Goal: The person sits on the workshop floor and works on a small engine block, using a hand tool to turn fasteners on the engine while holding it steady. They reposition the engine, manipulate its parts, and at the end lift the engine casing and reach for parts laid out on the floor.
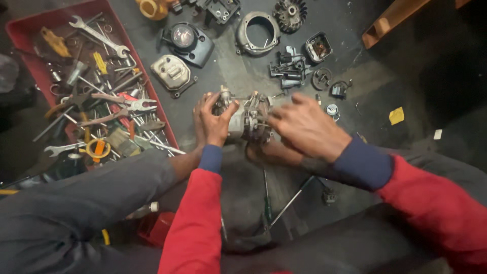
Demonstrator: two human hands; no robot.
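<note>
Nearest the camera, two red sleeves with blue cuffs extend toward 12 o'clock over grey trouser legs. Between the legs, a screwdriver [266, 195] and a long metal rod [290, 202] lie on the dark floor [243, 76].

The left hand [215, 119] is closed around the 9 o'clock side of the small engine block [248, 119], with the thumb across its top and the fingers curled against the housing. The right hand [304, 127] covers the 3 o'clock side of the block; its fingers are partly bent with the tips at the block's edge, and whether they grip a part cannot be determined. The block sits at frame centre, on the floor between bare feet.

At 9 o'clock of the block, a red tray [30, 35] holds wrenches, pliers [127, 106] and other hand tools. At 11 o'clock lie a silver muffler [172, 73] and a black cover [187, 43]. At 12 o'clock lies a round grey housing [257, 33], with a flywheel [290, 14] beyond it. At 1 o'clock lie small black parts [289, 68]. At 3 o'clock, a yellow scrap [396, 115] lies well apart.
</note>
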